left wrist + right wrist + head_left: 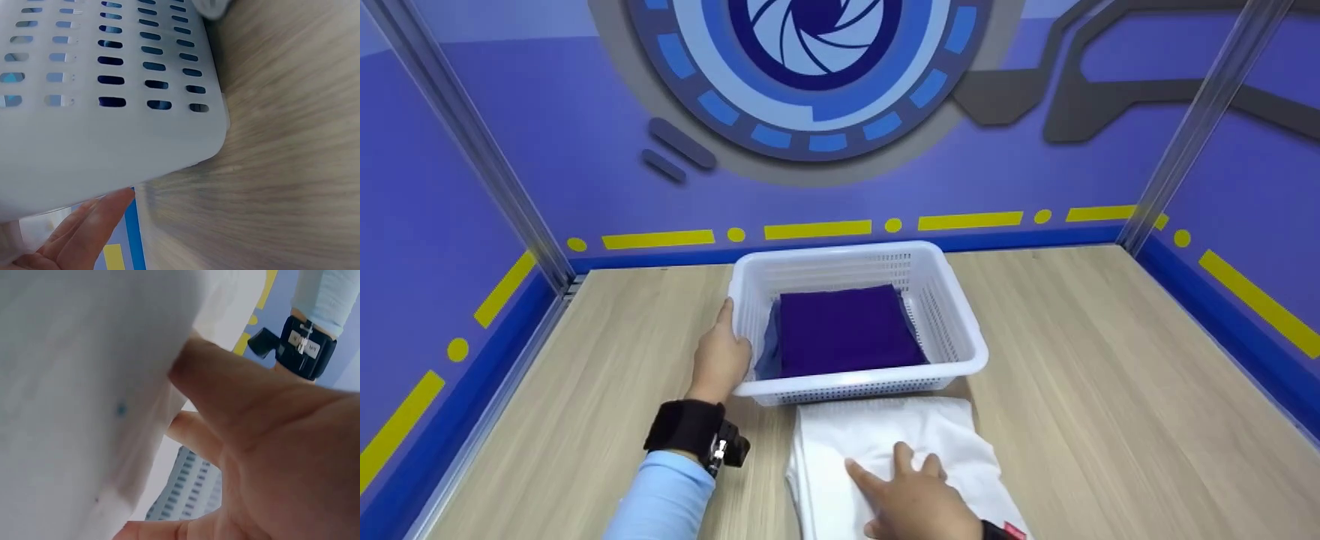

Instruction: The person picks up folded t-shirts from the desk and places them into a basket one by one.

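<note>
L hand (721,358) rests w/ straight fingers against the left outer wall of the white perforated plastic basket (952,330), which sits on the light wood-grain desk (1110,405) near the back wall; no closed grip, nothing held. Inside the basket lies a folded dark purple cloth (844,330), flat. Just in front of the basket, touching its near edge, lies a folded white cloth (877,439); R hand (915,502) presses flat on it, fingers spread, not pinching. Black wrist strap (690,431) on L arm, light-blue sleeve (664,499) below. No readable writing or labels anywhere.
</note>
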Tool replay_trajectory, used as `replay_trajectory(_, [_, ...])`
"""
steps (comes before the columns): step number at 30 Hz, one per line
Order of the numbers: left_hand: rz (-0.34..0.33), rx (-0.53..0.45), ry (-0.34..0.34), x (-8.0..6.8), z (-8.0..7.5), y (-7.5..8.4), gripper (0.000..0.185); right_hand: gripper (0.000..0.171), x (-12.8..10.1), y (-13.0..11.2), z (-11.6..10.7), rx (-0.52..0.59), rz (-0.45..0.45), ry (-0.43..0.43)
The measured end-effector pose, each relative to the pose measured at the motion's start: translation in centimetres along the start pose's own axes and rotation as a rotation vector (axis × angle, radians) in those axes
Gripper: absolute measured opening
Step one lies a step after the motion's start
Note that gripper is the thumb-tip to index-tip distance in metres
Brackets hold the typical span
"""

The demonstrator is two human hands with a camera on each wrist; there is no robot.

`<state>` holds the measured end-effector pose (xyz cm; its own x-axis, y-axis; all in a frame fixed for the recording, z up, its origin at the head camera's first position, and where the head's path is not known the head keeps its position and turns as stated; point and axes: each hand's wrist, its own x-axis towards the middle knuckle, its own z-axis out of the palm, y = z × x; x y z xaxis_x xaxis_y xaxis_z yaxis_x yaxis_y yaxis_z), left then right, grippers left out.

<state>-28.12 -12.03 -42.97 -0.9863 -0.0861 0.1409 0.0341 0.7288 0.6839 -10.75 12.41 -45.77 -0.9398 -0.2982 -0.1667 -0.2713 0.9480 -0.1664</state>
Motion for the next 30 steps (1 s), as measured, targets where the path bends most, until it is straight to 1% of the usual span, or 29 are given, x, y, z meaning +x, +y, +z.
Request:
replay_trajectory(3, [-0.004,-0.004,-0.006,0.0,-0.1,0.0,0.069,0.071,0.5,-1.5,0.2,-0.004,0.001,0.013])
replay_trajectory(7, [-0.002,-0.018,-0.004,0.0,-0.1,0.1,0.069,0.072,1.0,-3.1,0.2,0.01,0.021,-0.01])
replay_trajectory(12, [-0.017,-0.039,-0.012,-0.1,-0.1,0.2,0.07,0.072,1.3,-4.1,0.3,0.022,0.039,-0.034])
replay_trajectory(15, [-0.021,-0.057,-0.004,-0.1,-0.3,-0.1,0.07,0.071,1.6,-4.3,0.3,0.037,0.05,-0.071])
replay_trajectory(18, [-0.039,-0.108,-0.006,0.0,-0.3,-0.2,0.069,0.071,1.9,-4.2,0.3,0.064,0.064,-0.112])
replay_trajectory(21, [-0.07,-0.208,-0.029,-0.1,-0.5,-0.5,0.07,0.07,2.0,-4.1,0.3,0.08,0.063,-0.139])
replay_trajectory(24, [-0.106,-0.306,-0.063,-0.7,-0.9,-0.8,0.072,0.068,2.0,-3.8,0.3,0.076,0.03,-0.142])
replay_trajectory(27, [-0.125,-0.368,-0.102,-2.0,-1.1,-1.1,0.078,0.066,1.7,-3.2,0.0,0.061,-0.027,-0.134])
replay_trajectory(29, [-0.111,-0.408,-0.147,-3.2,-1.1,-1.3,0.086,0.065,1.3,-2.3,-0.3,0.053,-0.083,-0.122])
replay_trajectory(30, [-0.089,-0.425,-0.171,-3.9,-1.0,-1.4,0.089,0.065,1.0,-1.8,-0.6,0.053,-0.107,-0.124])
